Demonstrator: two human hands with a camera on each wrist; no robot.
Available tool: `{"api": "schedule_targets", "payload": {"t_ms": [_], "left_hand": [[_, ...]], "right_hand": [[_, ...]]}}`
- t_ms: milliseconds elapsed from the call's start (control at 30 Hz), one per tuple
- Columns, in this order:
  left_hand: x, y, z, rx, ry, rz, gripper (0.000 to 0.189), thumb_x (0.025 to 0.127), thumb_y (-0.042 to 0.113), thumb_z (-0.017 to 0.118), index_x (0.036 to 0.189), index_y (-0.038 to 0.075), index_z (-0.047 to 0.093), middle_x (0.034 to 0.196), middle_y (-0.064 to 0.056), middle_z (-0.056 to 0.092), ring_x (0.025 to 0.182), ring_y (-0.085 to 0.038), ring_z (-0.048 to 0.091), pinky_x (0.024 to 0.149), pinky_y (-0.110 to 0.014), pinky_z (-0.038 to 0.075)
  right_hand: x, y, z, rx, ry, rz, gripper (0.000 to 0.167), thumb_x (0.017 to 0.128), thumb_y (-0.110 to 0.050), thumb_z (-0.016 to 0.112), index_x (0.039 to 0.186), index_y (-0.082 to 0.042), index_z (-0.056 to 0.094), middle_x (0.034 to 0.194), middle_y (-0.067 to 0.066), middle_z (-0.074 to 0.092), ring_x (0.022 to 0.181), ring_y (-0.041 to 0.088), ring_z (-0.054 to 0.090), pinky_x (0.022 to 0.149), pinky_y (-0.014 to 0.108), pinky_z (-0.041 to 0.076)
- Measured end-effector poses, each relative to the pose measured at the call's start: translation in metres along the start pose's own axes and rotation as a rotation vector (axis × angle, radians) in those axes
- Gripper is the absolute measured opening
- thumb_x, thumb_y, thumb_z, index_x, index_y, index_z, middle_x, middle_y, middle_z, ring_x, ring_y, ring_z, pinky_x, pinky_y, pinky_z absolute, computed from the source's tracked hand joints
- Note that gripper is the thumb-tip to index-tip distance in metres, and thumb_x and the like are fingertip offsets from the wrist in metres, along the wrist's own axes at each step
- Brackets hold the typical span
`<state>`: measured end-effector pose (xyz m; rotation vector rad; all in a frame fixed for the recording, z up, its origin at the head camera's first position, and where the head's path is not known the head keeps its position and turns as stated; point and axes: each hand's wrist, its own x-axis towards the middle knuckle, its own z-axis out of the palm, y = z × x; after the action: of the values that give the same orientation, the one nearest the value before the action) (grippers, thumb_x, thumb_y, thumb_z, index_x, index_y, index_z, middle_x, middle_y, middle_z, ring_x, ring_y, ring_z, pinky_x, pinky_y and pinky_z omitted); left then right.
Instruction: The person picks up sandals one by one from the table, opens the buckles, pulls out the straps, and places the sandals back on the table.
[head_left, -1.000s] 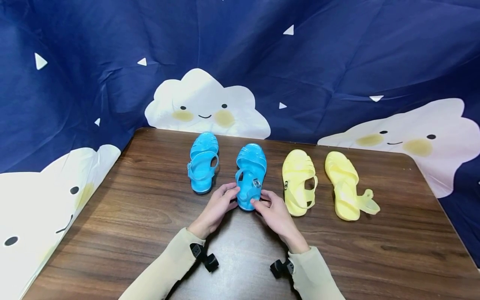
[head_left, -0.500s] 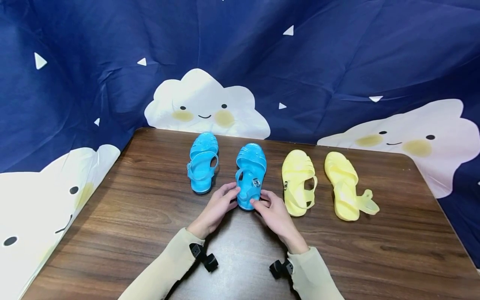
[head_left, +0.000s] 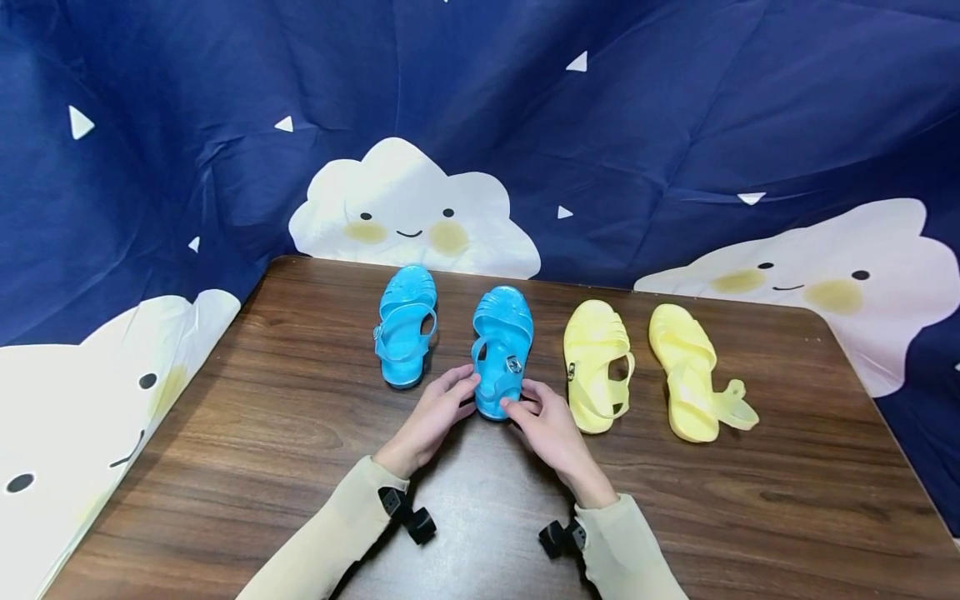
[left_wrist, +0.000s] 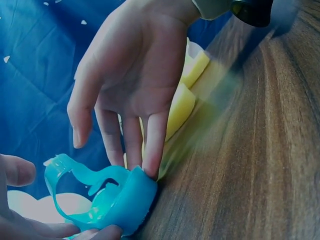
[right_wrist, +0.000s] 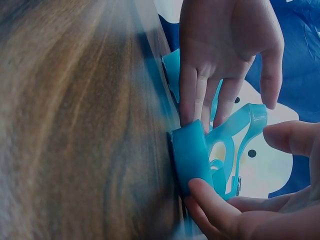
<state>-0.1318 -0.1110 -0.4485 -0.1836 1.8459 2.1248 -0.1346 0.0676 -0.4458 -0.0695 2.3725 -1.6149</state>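
In the head view a blue jelly sandal (head_left: 501, 333) with a silver buckle lies sole down, toe away from me. My left hand (head_left: 442, 407) touches its left side near the heel, and my right hand (head_left: 553, 425) touches the right side. Fingers of both hands look fairly straight. The left wrist view shows the right hand (left_wrist: 140, 75) with its fingertips against the blue heel (left_wrist: 132, 200) and its thumb apart. From the right wrist, the left hand's fingers (right_wrist: 200, 95) reach the heel's other side, and my right thumb (right_wrist: 290, 137) is close to the heel strap (right_wrist: 257, 117).
Another blue sandal (head_left: 405, 354) lies to the left. On the right are a yellow sandal (head_left: 596, 333) and a second yellow sandal (head_left: 686, 375), its strap spread out sideways. They stand on a brown wooden table (head_left: 787, 500), with a blue cloud-print cloth (head_left: 600, 125) behind.
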Motion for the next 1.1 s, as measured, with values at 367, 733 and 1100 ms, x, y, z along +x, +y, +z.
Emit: {"api": "schedule_targets", "payload": {"t_ms": [367, 733, 1100], "left_hand": [[0.001, 0.000, -0.001, 0.004, -0.005, 0.009, 0.058, 0.101, 0.026, 0.046, 0.148, -0.004, 0.027, 0.152, -0.022, 0.032, 0.140, -0.034, 0.036, 0.113, -0.048, 0.034], [0.001, 0.007, -0.007, 0.027, -0.001, -0.041, 0.049, 0.103, 0.021, 0.039, 0.146, -0.003, 0.034, 0.148, -0.021, 0.040, 0.135, -0.036, 0.043, 0.108, -0.048, 0.041], [-0.003, 0.018, -0.016, 0.152, -0.039, -0.051, 0.046, 0.101, 0.024, 0.045, 0.140, -0.001, 0.044, 0.140, -0.019, 0.051, 0.122, -0.033, 0.056, 0.095, -0.041, 0.052]], "right_hand": [[0.000, -0.001, 0.000, -0.002, -0.002, -0.001, 0.057, 0.091, -0.026, 0.065, 0.137, 0.004, 0.047, 0.123, 0.020, 0.064, 0.108, 0.025, 0.064, 0.087, 0.035, 0.053], [-0.001, -0.004, -0.002, -0.007, -0.026, 0.017, 0.060, 0.092, -0.027, 0.064, 0.138, 0.004, 0.044, 0.125, 0.020, 0.062, 0.111, 0.026, 0.063, 0.088, 0.036, 0.053], [-0.003, -0.005, -0.003, -0.033, -0.032, 0.006, 0.062, 0.092, -0.028, 0.064, 0.140, 0.004, 0.042, 0.127, 0.020, 0.060, 0.114, 0.028, 0.061, 0.091, 0.039, 0.052]]}}
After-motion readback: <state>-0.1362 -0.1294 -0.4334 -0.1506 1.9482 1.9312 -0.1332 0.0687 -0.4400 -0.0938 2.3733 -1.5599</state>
